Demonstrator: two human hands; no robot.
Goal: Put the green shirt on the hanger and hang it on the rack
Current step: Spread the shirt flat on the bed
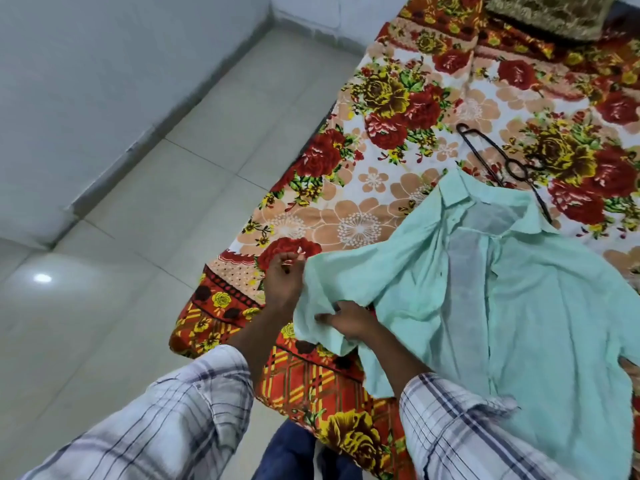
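2 hands work at 1 sleeve [363, 278] of the green shirt [519, 306], which lies spread open across the floral bedsheet [381, 98] in the lower right of the frame, collar [460, 192] toward the top. That sleeve stretches out to the left, toward the bed's edge. The right hand [351, 322], just below the middle of the frame, pinches a fold of the sleeve cloth between thumb and fingers, with the bulk of the shirt lying to its right. The left hand [282, 285] sits just left of it, at the sleeve's open end, fingers curled and touching the cloth edge; whether they actually grip it cannot be told. Both forearms wear plaid sleeves [194, 410]. A dark hanger [516, 171] lies flat on the sheet in the upper right, apart from both hands, its lower arm touching the collar. A patterned cushion [547, 12] rests at the top edge. Pale floor tiles [138, 202] fill the left half.
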